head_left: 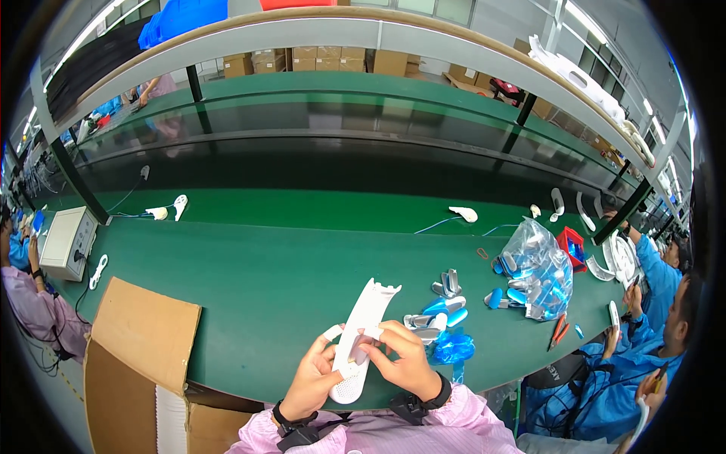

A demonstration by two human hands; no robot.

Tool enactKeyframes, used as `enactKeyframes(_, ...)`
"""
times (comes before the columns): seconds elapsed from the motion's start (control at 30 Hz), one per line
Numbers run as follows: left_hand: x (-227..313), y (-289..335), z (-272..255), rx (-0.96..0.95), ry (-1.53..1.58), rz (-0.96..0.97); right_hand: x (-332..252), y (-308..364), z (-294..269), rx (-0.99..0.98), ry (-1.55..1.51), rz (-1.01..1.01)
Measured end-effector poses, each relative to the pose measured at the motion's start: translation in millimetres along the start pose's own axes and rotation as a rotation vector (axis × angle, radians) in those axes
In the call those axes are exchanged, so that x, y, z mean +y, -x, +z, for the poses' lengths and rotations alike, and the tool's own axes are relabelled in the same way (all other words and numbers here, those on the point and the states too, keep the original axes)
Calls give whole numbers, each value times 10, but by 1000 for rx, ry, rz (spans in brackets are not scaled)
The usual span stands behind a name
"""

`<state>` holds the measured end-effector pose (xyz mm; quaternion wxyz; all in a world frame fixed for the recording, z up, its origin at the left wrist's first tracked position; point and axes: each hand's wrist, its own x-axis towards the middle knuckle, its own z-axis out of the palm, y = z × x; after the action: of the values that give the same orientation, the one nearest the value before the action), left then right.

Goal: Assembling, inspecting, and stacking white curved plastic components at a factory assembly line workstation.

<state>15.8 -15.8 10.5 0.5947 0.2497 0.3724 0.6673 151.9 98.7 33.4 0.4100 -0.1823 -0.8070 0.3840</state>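
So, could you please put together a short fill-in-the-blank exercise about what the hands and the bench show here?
1. Both hands, the left hand and the right hand, hold a long ______ plastic shell.
2. The bench top is ______ in colour.
3. The clear plastic bag of small parts lies to the person's ______.
4. At the person's left stands an open ______ box.

Missing words: white; green; right; cardboard

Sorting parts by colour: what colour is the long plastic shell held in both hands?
White. The shell, held by the left hand and right hand, shows best in the head view.
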Motion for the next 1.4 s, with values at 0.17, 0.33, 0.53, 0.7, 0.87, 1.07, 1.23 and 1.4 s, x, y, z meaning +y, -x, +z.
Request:
enactKeyframes(0.17,-38,-9,-64,-121,138,23,77,62,-37,-22,-38,130)
enactKeyframes(0.33,-26,-51,42,-35,158,-1,99,52,-11,-11,-61,135)
enactKeyframes(0.53,13,-54,135,19,-39,2,44,38,-22,21,-47,106)
enactKeyframes(0.7,3,-65,74,-81,51,56,61,36,-49,-1,-29,121)
enactKeyframes(0.87,15,-65,224,121,-53,-34,18,30,-39,1,-51,121)
enactKeyframes(1.07,-51,-70,147,8,-133,100,-16,31,-26,8,-42,120)
enactKeyframes(1.23,-59,-83,115,-36,27,102,38,47,-32,2,18,87)
enactKeyframes(1.4,-77,-90,165,75,-85,44,12,34,-22,2,16,107)
